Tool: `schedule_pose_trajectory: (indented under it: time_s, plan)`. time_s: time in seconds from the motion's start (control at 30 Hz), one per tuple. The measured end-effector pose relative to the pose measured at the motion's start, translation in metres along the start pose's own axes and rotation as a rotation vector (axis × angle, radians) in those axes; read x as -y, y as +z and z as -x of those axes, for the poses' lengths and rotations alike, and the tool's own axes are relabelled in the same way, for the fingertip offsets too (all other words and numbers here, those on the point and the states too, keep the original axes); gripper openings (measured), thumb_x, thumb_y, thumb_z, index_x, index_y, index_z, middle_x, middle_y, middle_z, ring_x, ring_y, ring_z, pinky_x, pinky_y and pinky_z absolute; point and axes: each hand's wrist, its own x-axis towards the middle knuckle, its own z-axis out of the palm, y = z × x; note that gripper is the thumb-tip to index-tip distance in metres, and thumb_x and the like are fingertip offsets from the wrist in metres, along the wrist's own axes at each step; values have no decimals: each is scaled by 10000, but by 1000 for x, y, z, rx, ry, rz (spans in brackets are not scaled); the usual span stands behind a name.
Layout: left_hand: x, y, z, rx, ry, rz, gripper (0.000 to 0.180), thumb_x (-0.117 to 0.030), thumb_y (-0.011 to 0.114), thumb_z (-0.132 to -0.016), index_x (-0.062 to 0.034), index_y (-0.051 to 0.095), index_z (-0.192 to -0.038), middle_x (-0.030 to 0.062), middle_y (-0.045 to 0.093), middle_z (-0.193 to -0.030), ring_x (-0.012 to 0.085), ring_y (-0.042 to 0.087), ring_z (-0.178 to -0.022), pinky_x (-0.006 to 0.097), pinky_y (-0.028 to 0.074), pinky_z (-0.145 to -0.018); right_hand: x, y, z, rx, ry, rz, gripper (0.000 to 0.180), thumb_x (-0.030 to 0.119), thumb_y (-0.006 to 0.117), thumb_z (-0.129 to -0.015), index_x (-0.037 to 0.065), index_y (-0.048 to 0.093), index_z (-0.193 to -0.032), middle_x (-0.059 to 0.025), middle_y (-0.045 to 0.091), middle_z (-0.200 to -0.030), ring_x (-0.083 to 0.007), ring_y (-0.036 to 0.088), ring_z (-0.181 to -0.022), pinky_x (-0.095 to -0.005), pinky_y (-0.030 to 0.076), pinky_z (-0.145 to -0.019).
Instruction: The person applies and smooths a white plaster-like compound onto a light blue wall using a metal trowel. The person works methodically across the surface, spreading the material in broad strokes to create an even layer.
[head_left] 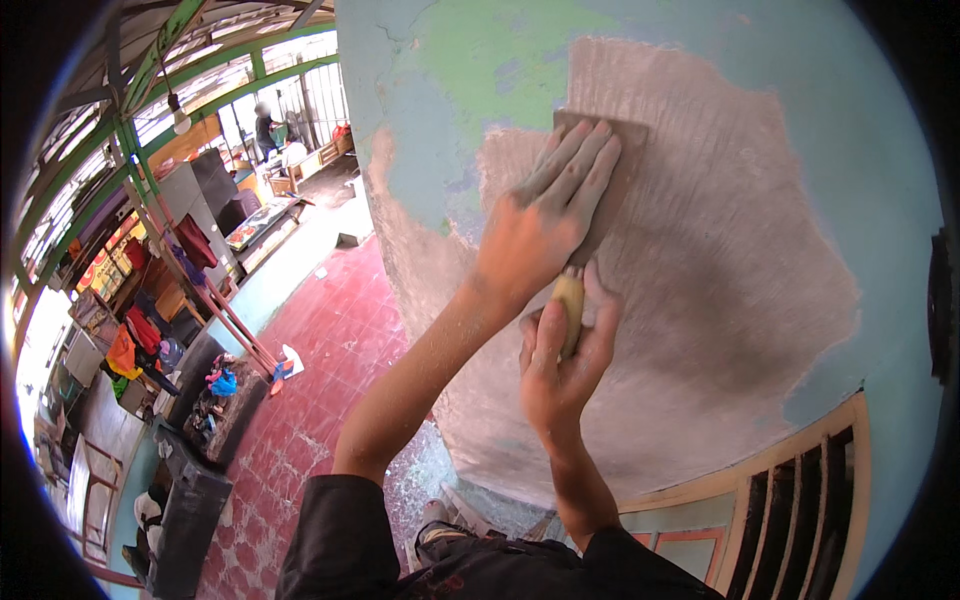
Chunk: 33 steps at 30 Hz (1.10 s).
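A scraper with a broad, flat, grey-brown blade (pixel 622 165) lies against the wall, its short yellow handle (pixel 568 312) pointing down. My right hand (pixel 572 365) is closed around that handle, thumb along its front. Higher up, my left hand (pixel 545 215) presses on the blade with its fingers stretched out flat, whitened by dust. Under and around the tool is a large brownish patch (pixel 720 210) of bare or skimmed plaster, streaked and darker at lower right. Blue-green paint (pixel 820 150) surrounds it, with a flaking light green area (pixel 480 60) at upper left.
A wooden frame with dark slats (pixel 800 510) is set in the wall at lower right. Red floor tiles (pixel 300 400), partly dusted white, stretch left of the wall. Beyond stand a dark bench-like block (pixel 190 510), hanging clothes (pixel 125 350), a light bulb (pixel 181 121) and a distant person (pixel 265 130).
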Motion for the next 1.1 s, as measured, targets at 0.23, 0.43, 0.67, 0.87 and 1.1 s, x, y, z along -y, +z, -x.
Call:
schedule_pose_trajectory:
  time_s: [0.23, 0.43, 0.67, 0.87, 1.1]
  plan:
    - [6, -4, -32, -70, -41, 7, 511, -4, 628, -802, -76, 584, -1305, 93, 592, -1330, 248, 559, -1239, 337, 562, -924, 8, 12, -33, 6, -138, -57, 325, 110, 438, -1012, -27, 375, -1300, -78, 534, -865, -39, 402, -572, -192, 367, -492]
    - [-2, 7, -2, -66, -13, -10, 534, -22, 627, -800, -82, 567, -1327, 75, 583, -1346, 243, 551, -1250, 344, 542, -963, -2, 3, -8, -34, -116, 32, 374, 169, 459, -1016, -45, 369, -1310, -72, 529, -862, -34, 419, -551, -188, 356, -454]
    - [1, 7, -8, -75, -17, -33, 522, -40, 643, -789, -57, 575, -1307, 104, 588, -1333, 264, 552, -1246, 354, 538, -967, 6, 2, -9, -52, -73, 19, 347, 122, 443, -1010, -29, 395, -1318, -55, 532, -875, -38, 415, -559, -179, 343, -454]
    - [5, 3, -20, -83, -24, 2, 511, -47, 635, -789, -49, 580, -1297, 118, 597, -1318, 268, 559, -1239, 362, 536, -966, 7, 7, -24, -49, -141, 38, 345, 119, 441, -1005, -20, 396, -1318, -46, 527, -778, -33, 407, -542, -170, 309, -420]
    - [-2, -1, -11, -31, -27, 22, 494, -4, 609, -783, -8, 579, -1276, 116, 592, -1316, 250, 551, -1254, 322, 543, -957, 16, 5, -10, -28, -28, -15, 353, 133, 434, -1006, 11, 384, -1334, -10, 476, -642, -28, 411, -525, -163, 283, -403]
